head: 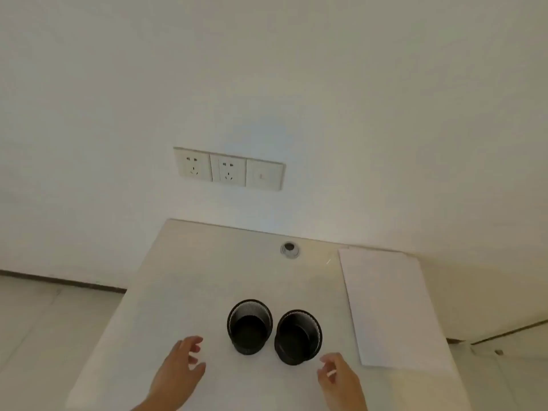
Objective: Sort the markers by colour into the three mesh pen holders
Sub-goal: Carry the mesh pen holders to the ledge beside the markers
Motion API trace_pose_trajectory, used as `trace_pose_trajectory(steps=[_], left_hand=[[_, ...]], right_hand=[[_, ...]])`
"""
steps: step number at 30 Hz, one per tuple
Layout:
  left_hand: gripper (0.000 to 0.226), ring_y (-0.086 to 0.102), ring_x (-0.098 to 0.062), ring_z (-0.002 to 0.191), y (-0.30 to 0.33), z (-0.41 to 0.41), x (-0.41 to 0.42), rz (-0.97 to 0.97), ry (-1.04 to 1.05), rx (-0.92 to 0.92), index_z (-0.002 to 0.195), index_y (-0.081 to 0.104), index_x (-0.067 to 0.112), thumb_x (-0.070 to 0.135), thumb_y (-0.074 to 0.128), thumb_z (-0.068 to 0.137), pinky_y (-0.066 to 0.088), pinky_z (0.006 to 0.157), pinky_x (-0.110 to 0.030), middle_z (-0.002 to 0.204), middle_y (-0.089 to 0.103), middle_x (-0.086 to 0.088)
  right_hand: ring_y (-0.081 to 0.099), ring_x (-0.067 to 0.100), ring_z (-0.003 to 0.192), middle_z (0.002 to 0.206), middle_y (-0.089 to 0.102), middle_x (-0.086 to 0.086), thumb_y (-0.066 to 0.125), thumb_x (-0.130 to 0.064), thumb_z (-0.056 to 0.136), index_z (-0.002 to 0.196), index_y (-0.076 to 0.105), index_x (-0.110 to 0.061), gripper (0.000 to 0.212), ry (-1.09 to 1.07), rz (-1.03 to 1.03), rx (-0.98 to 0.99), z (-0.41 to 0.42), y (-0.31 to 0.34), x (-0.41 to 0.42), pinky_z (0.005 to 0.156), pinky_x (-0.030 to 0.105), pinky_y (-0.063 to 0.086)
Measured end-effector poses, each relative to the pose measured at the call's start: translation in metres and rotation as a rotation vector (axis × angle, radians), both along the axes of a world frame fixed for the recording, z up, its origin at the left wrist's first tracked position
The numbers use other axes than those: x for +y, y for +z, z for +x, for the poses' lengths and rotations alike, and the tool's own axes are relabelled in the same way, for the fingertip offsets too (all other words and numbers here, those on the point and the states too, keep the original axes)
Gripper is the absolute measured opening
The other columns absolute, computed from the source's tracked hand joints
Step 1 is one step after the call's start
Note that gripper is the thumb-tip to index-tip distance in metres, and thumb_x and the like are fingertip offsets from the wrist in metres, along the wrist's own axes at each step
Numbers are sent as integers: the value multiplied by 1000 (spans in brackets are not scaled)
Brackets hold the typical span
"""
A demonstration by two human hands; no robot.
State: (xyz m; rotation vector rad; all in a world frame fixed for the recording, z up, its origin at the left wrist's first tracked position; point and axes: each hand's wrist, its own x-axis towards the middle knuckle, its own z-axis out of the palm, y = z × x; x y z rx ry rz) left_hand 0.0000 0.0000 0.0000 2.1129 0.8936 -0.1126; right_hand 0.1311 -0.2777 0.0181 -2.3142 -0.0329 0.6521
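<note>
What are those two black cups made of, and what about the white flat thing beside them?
The two pen holders, left and right, look like black metal mesh: fine see-through netting shows along their upper walls, with a dull dark finish. It could be plastic mesh; the view is too blurry to be sure. The white sheet looks like paper: thin, flat, matte, with straight edges.

A single wide-angle camera on my head looks forward and down from above my left hand (181, 367) and right hand (341, 381), which sit close at the bottom edge. Just beyond my fingertips stand two mesh pen holders (250, 326), near the lens. Farther past my hands, the desk (207, 277) ends at a wall (267, 69) that fills the upper frame.
</note>
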Motion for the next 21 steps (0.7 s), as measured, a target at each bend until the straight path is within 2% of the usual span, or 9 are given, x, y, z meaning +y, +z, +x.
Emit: trace_pose_trajectory(steps=[4,6,9,13,17,19,21], left_hand=[[60,53,-6,96,-1,29,-4,-31,-72,-19,130,41,23,22,71,78,45,78,-20,119,49,6],[72,50,-5,103,-7,39,-11,-77,-100,-42,135,35,24,26,75,74,46,84,-23,127,44,7],[85,47,-5,110,-13,54,-19,-134,-101,-98,136,32,27,29,81,66,44,89,-27,133,39,6],[100,44,-8,119,-21,63,-30,-209,-52,-203,135,28,29,29,88,56,41,97,-30,134,41,9],[94,50,-6,113,-21,69,-40,-255,7,-235,126,30,40,31,87,52,44,89,-25,125,50,12],[91,51,-5,110,-20,70,-43,-252,35,-242,124,33,39,36,86,51,43,86,-21,123,52,13],[93,50,-5,111,-19,71,-44,-242,49,-247,127,35,34,35,87,51,42,88,-21,124,50,12]], right_hand=[[55,14,89,109,53,-4,70,-14,78,119,43,-22,50,-7,74,34,14,-10,12,69,18,40],[53,13,100,118,51,-5,75,-14,73,125,42,-21,62,15,132,29,13,-15,16,75,18,40],[53,7,110,121,55,-6,83,-21,61,125,47,-24,74,60,262,-6,20,-19,25,86,20,43],[54,4,114,120,59,-9,87,-26,52,122,49,-29,79,112,312,-47,25,-23,29,92,24,46],[52,10,115,123,55,-4,89,-29,49,126,46,-22,89,88,259,-61,26,-26,32,94,32,46],[52,9,113,122,56,-4,89,-31,49,126,47,-23,88,110,245,-76,27,-26,34,91,28,48],[53,4,108,119,57,-7,88,-31,50,123,50,-25,83,124,244,-94,28,-24,37,85,16,46]])
